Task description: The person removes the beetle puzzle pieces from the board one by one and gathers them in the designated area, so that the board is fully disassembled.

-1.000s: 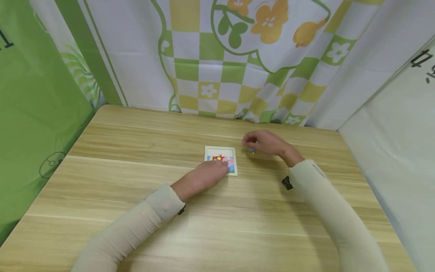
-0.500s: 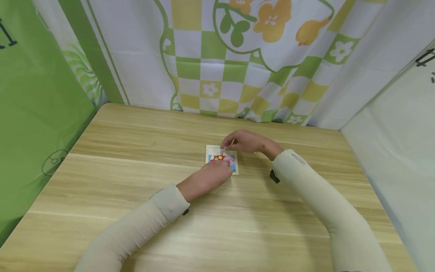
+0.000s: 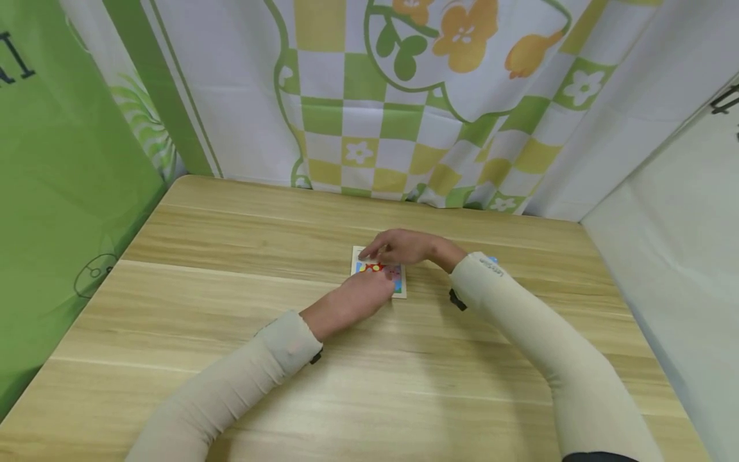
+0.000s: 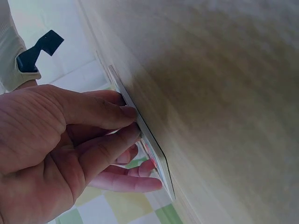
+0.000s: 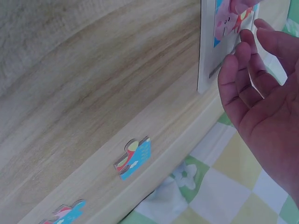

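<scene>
Right hand point(image 3: 404, 247) — shifted left over puzzle board point(image 5: 207, 51) | grip unclear — left hand point(image 3: 362, 296) pinches edge

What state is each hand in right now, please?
Left hand: holding the puzzle frame.
Right hand: curled above the puzzle frame; whether it holds anything cannot be told.

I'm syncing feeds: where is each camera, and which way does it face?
Head: on the head, facing forward and down at the table; left hand, right hand and both sleeves show.
Left wrist: on that wrist, facing the puzzle frame edge-on; left hand and a sleeve show.
Right wrist: on that wrist, facing the puzzle frame and two loose pieces; both hands show.
Head and right wrist share the curtain.
</scene>
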The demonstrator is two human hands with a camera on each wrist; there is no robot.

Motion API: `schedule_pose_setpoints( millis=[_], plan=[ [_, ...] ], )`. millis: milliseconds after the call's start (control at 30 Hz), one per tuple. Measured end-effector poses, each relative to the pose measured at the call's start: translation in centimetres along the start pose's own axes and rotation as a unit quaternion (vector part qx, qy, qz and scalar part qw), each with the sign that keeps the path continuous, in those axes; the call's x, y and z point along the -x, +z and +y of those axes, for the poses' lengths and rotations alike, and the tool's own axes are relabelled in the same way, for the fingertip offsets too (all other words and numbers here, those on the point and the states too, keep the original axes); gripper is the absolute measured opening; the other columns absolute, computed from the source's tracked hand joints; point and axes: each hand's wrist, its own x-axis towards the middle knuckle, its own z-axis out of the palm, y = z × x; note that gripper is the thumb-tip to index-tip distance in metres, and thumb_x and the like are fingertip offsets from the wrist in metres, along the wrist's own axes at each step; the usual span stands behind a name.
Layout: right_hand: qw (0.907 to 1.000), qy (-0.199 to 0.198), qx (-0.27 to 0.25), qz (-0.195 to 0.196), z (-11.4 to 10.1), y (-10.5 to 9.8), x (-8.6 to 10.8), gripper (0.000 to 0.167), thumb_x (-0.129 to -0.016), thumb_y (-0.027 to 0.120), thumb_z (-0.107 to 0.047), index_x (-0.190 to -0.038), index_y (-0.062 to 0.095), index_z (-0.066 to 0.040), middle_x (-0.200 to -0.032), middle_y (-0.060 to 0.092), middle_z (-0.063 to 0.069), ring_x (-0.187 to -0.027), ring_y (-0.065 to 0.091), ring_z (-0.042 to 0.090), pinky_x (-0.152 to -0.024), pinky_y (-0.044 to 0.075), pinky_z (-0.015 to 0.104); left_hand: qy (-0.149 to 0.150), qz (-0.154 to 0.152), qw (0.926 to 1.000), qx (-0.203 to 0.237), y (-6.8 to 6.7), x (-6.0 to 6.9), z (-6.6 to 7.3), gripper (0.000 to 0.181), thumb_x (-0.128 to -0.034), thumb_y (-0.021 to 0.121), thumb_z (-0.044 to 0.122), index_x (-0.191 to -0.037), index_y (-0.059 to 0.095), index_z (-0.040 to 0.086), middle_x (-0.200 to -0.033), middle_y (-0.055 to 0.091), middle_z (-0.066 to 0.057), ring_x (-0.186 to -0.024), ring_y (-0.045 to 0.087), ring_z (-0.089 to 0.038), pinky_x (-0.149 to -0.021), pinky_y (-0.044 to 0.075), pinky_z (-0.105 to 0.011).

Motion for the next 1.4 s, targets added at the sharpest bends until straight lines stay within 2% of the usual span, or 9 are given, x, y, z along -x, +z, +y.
schedule_pose_setpoints(
  millis=[233,400,567,733,867,1000,1133,1267,1400],
  plan=[
    [0.9996,-0.007,0.014,-0.025,-0.1,0.1,-0.3,0.038,-0.104,0.048,0.002,-0.140,0.063,0.000,-0.138,0.060,0.014,-0.121,0.056,0.025,-0.101,0.047,0.038,0.002,0.009,0.9999,0.011,-0.1,0.2,-0.1,0.014,-0.0998,0.064,0.000,-0.110,0.074,0.005,-0.118,0.066,-0.006,-0.085,0.068,-0.015,-0.064,0.061,-0.029],
    [0.9991,-0.021,0.012,-0.034,-0.2,0.2,-0.6,0.040,-0.103,0.046,0.005,-0.139,0.063,0.001,-0.138,0.061,0.013,-0.108,0.056,0.022,-0.097,0.046,0.036,0.014,0.005,0.9999,0.003,-0.1,0.5,-0.3,0.013,-0.0988,0.066,0.001,-0.100,0.076,0.007,-0.116,0.067,-0.005,-0.090,0.067,-0.015,-0.068,0.061,-0.030],
    [0.9982,-0.034,0.011,-0.049,-0.5,0.3,-0.9,0.044,-0.100,0.043,0.009,-0.139,0.063,0.002,-0.133,0.064,0.014,-0.104,0.059,0.022,-0.097,0.047,0.034,0.051,-0.019,0.9978,-0.039,-0.3,1.0,-0.7,0.013,-0.0991,0.066,0.002,-0.107,0.075,0.007,-0.112,0.070,-0.007,-0.096,0.067,-0.017,-0.074,0.059,-0.028],
    [0.9985,-0.013,-0.003,-0.053,-0.7,0.2,-0.9,0.042,-0.103,0.041,0.007,-0.139,0.062,0.003,-0.127,0.064,0.014,-0.099,0.058,0.023,-0.091,0.048,0.032,0.074,-0.036,0.9962,-0.028,-0.3,1.2,-1.5,0.021,-0.1032,0.061,0.002,-0.121,0.070,0.005,-0.120,0.066,-0.008,-0.085,0.064,-0.014,-0.065,0.054,-0.021],
    [0.9991,-0.007,-0.015,-0.038,-0.6,0.3,-0.9,0.034,-0.106,0.047,0.000,-0.135,0.065,0.003,-0.131,0.065,0.013,-0.104,0.062,0.022,-0.095,0.050,0.034,0.096,-0.025,0.9951,-0.007,0.0,1.3,-2.1,0.022,-0.1042,0.057,-0.001,-0.122,0.069,0.004,-0.131,0.063,-0.011,-0.086,0.064,-0.015,-0.065,0.054,-0.022],
    [0.9999,0.004,-0.009,-0.010,-0.5,0.3,-1.0,0.029,-0.106,0.055,-0.007,-0.130,0.070,0.000,-0.131,0.068,0.009,-0.115,0.062,0.018,-0.101,0.049,0.035,0.104,-0.012,0.9945,-0.002,0.1,1.4,-2.2,0.024,-0.1035,0.058,-0.002,-0.123,0.069,0.004,-0.143,0.058,-0.011,-0.100,0.065,-0.019,-0.073,0.057,-0.025],
    [0.9999,0.009,-0.004,0.004,-0.4,0.3,-1.2,0.026,-0.106,0.057,-0.010,-0.127,0.072,-0.002,-0.122,0.071,0.006,-0.105,0.064,0.016,-0.096,0.051,0.035,0.110,-0.002,0.9939,-0.010,0.1,1.5,-2.2,0.026,-0.1023,0.060,-0.003,-0.125,0.069,0.003,-0.147,0.055,-0.011,-0.113,0.064,-0.023,-0.079,0.058,-0.027],
    [0.9998,0.015,-0.008,0.013,-0.2,0.3,-1.3,0.024,-0.106,0.058,-0.011,-0.122,0.074,-0.005,-0.113,0.073,0.003,-0.098,0.064,0.015,-0.091,0.052,0.034,0.117,0.005,0.9931,-0.014,0.0,1.6,-2.2,0.027,-0.1012,0.061,-0.004,-0.126,0.068,0.003,-0.147,0.055,-0.012,-0.113,0.064,-0.022,-0.078,0.058,-0.026],
    [0.9994,0.016,-0.023,0.018,-0.3,0.2,-1.3,0.019,-0.106,0.059,-0.012,-0.112,0.075,-0.008,-0.105,0.072,0.001,-0.096,0.063,0.017,-0.087,0.051,0.034,0.112,-0.003,0.9936,-0.010,0.0,1.5,-2.2,0.030,-0.1012,0.062,-0.002,-0.130,0.067,0.003,-0.150,0.053,-0.013,-0.116,0.063,-0.022,-0.079,0.058,-0.025]
  ],
)
